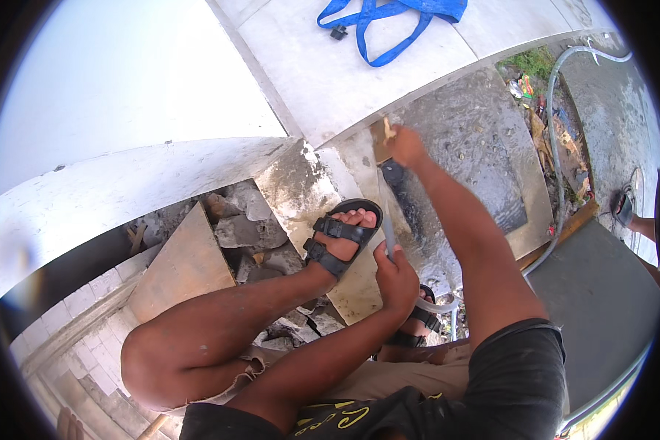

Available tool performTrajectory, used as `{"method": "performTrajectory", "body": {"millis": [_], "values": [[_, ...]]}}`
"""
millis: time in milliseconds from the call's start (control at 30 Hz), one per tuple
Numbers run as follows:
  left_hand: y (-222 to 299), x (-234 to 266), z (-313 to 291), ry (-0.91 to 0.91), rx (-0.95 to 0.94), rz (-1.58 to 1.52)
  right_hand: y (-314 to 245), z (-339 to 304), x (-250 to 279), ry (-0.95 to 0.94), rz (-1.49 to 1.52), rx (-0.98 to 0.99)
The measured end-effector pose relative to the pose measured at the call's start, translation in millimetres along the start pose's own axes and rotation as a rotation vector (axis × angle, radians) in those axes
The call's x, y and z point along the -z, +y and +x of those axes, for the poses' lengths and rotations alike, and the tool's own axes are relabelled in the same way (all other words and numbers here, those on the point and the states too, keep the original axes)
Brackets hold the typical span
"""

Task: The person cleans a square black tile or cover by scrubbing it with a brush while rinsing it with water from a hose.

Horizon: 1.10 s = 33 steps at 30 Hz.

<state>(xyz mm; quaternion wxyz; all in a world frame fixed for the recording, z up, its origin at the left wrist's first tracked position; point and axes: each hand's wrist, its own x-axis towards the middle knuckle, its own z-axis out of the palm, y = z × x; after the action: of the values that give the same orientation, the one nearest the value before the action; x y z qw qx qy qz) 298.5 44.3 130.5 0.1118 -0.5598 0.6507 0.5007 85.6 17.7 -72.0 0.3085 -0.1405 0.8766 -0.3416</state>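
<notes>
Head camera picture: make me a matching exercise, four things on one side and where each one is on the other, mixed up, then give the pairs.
Things:
1. blue strap bag
2. black sandal
3. grey hose
4. wooden board

Places:
A. leaning in the rubble pit at left
B. curving along the right side by the litter
C. on the pale slab at the top
D. on the foot resting on the pit's edge

Pairs: 1-C, 2-D, 3-B, 4-A
</notes>
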Motion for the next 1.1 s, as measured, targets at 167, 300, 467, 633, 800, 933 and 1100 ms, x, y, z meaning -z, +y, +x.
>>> {"method": "performTrajectory", "body": {"millis": [167,300,467,633,800,933,1100], "values": [[16,1,-3,-0.035,0.177,-0.031,-12,4,-9,-0.051,-0.250,0.110],[-4,-4,2,0.046,-0.025,0.031,6,-7,-18,-0.115,-0.186,0.127],[-7,-4,10,0.027,-0.019,-0.026,-11,-9,-20,-0.110,-0.165,0.149],[-23,-8,19,0.101,-0.043,-0.036,8,28,97,0.094,-0.201,-0.217],[-9,-18,11,0.012,-0.141,-0.013,147,45,211,0.339,-0.298,-0.284],[-2,-12,12,-0.057,-0.105,-0.010,131,47,216,0.434,-0.378,-0.291],[7,-12,14,-0.083,-0.255,0.028,44,20,111,0.025,-0.146,-0.054]]}}
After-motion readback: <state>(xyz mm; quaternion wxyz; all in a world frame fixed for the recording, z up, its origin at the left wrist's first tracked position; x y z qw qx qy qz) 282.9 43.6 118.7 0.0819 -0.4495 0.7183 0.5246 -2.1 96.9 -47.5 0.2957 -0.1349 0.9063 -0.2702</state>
